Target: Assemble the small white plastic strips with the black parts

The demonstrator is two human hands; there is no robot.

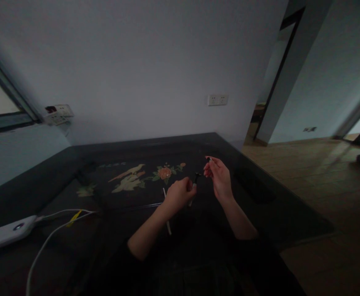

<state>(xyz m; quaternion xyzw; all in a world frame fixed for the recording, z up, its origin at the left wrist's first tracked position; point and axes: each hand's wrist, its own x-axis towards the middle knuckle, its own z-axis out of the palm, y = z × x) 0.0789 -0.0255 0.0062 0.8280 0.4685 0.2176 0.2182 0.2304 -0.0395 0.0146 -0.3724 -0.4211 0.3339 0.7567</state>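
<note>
My left hand (178, 193) is closed around a slim stick-like object (195, 179) with a black upper part and a pale lower end. Its black top, which widens at the tip, points up and to the right. Just to the right, my right hand (221, 178) is raised, with thumb and fingers pinching a small dark and light piece (209, 159) too small to name. The two hands are apart. A thin white stick (169, 228) lies on the table beneath my left forearm, partly hidden by it.
The dark glossy table (192, 148) has a bird and flower picture on its top. A white power bank-like device (10, 232) with a white cable (49, 238) and yellow tie (74, 218) lies at left. Behind is a wall with sockets (218, 100); wooden floor (278, 164) is at right.
</note>
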